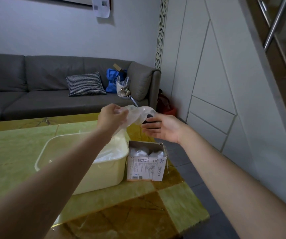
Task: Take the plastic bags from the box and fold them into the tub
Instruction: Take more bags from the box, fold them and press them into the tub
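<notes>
A clear plastic bag (pixel 138 113) hangs in the air above the table. My left hand (pixel 112 118) grips its left end with curled fingers. My right hand (pixel 163 128) is at the bag's right end, palm turned inward with fingers straight and touching the plastic. Below them stands an open cardboard box (pixel 145 165) with white bundled bags showing in its top. Left of the box sits a pale yellow tub (pixel 104 171); clear plastic lies inside it, partly hidden by my left forearm.
Tub and box stand on a green and gold patterned table (pixel 173 200), near its right edge. Beyond the table is a grey sofa (pixel 44 87) with a checked cushion (pixel 85 84) and a blue bag (pixel 112 81). White wall panels rise on the right.
</notes>
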{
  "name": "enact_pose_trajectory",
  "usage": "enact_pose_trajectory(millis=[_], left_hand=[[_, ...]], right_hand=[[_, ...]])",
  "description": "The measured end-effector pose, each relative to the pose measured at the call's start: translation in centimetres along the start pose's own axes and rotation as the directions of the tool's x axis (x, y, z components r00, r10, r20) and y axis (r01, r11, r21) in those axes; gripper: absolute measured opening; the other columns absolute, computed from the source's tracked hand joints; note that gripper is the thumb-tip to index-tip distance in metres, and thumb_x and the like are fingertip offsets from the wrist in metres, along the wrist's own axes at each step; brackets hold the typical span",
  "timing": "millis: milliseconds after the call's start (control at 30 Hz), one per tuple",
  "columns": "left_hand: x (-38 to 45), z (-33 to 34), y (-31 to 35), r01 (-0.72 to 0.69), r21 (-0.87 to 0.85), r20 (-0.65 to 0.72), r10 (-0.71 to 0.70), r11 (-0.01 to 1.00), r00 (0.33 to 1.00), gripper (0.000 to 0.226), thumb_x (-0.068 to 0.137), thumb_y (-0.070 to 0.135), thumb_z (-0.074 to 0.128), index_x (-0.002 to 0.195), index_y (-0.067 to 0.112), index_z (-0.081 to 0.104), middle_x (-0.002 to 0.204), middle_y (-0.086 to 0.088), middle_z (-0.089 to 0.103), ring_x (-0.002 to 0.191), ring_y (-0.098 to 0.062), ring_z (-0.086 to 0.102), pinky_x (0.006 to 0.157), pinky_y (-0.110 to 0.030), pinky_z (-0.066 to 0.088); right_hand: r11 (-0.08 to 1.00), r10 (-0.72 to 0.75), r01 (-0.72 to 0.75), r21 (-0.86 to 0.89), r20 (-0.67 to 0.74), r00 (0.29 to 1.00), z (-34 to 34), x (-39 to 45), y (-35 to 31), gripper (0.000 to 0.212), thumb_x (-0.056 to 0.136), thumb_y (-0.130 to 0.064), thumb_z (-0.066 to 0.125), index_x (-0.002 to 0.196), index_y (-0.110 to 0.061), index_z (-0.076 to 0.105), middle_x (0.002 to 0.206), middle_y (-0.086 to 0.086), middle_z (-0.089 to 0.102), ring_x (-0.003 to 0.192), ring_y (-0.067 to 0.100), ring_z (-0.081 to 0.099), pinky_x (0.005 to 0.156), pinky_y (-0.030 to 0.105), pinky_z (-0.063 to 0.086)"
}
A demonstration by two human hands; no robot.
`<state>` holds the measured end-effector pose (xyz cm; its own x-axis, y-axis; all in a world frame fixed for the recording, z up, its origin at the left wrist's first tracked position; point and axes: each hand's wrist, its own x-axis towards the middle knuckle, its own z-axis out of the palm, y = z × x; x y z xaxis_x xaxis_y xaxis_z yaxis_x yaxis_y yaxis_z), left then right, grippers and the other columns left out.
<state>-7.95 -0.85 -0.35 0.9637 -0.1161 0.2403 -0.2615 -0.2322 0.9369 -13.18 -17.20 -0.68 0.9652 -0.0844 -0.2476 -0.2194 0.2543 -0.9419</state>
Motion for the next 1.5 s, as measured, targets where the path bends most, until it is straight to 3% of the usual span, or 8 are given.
enact_pose_trajectory(millis=[133,267,500,633,967,1233,1400,1500], left_hand=[[-0.1,-0.4,0.2,-0.207,0.350,-0.116,0.262,0.913,0.958,0.022,0.090,0.024,0.058,0.104,0.007,0.054,0.092,-0.006,0.062,0.069,-0.023,0.063,0.073,-0.037,0.052],[-0.8,0.0,0.3,-0.342,0.475,-0.088,0.431,0.811,0.898,0.019,0.092,0.024,0.054,0.100,0.008,0.049,0.085,-0.006,0.060,0.069,-0.029,0.061,0.066,-0.042,0.053],[1.1,-3.1,-2.2,0.011,0.063,-0.299,0.008,0.998,0.954,0.020,0.092,0.020,0.055,0.105,0.004,0.053,0.087,-0.007,0.056,0.057,-0.010,0.050,0.056,-0.022,0.041],[2.3,-6.7,-4.5,0.172,0.229,-0.431,-0.059,0.958,0.901,0.020,0.092,0.027,0.054,0.101,0.009,0.054,0.093,-0.011,0.062,0.078,-0.025,0.060,0.070,-0.036,0.045],[0.9,-5.6,-2.1,0.201,-0.062,0.497,-0.145,0.978,0.856,0.042,0.082,0.053,0.048,0.097,0.016,0.061,0.063,0.005,0.053,0.046,-0.004,0.041,0.045,-0.016,0.035],[4.5,-14.5,-8.1,0.096,0.673,-0.113,-0.027,0.734,0.993,0.044,0.093,0.033,0.051,0.067,-0.001,0.059,0.056,-0.011,0.056,0.053,-0.026,0.050,0.059,-0.030,0.038],[3.3,-12.4,-7.1,-0.102,0.917,0.049,0.144,0.386,0.988,0.044,0.090,0.035,0.055,0.126,0.014,0.045,0.127,-0.015,0.045,0.096,-0.033,0.057,0.066,-0.032,0.038],[3.1,-9.8,-7.7,-0.222,0.787,0.434,-0.262,0.575,0.862,0.052,0.086,0.029,0.062,0.133,0.022,0.042,0.130,-0.006,0.047,0.086,-0.017,0.059,0.060,-0.019,0.047]], right_hand=[[0.993,0.121,-0.121,0.008,0.012,0.993,0.2,-0.1,-1.0,0.078,0.083,-0.068,0.047,0.117,0.003,0.051,0.090,0.020,0.068,0.078,0.031,0.068,0.068,0.039,0.058],[0.989,0.089,-0.086,-0.118,0.020,0.996,2.2,-0.3,-0.8,0.022,0.087,-0.024,0.065,0.097,-0.006,0.058,0.080,0.011,0.063,0.064,0.019,0.064,0.064,0.033,0.056],[0.938,-0.226,0.289,0.192,-0.294,0.929,1.0,1.4,-0.2,0.018,0.090,0.014,0.046,0.088,-0.004,0.046,0.072,0.017,0.055,0.026,0.002,0.030,0.028,0.013,0.020],[0.879,-0.424,0.293,-0.377,-0.335,0.841,1.0,1.9,-0.7,0.030,0.085,0.000,0.064,0.110,-0.012,0.050,0.106,0.014,0.059,0.055,0.007,0.052,0.040,0.016,0.038],[0.401,-0.703,0.615,-0.679,0.202,0.682,8.7,2.0,-1.0,0.026,0.092,-0.002,0.051,0.116,-0.008,0.059,0.113,0.006,0.064,0.096,0.016,0.062,0.079,0.019,0.046],[0.611,-0.621,0.496,-0.617,0.014,0.784,8.8,6.0,2.7,0.027,0.094,-0.001,0.046,0.105,-0.015,0.066,0.095,-0.003,0.068,0.077,0.017,0.063,0.059,0.015,0.049],[0.217,-0.383,0.327,-0.920,0.228,0.895,9.5,7.6,6.9,0.044,0.097,0.002,0.034,0.130,-0.016,0.056,0.134,0.007,0.055,0.103,0.019,0.059,0.076,0.020,0.049],[-0.091,-0.275,0.324,-0.942,0.336,0.901,9.7,8.0,8.0,0.050,0.094,0.003,0.039,0.139,-0.019,0.044,0.141,0.008,0.046,0.125,0.028,0.047,0.093,0.035,0.045]])
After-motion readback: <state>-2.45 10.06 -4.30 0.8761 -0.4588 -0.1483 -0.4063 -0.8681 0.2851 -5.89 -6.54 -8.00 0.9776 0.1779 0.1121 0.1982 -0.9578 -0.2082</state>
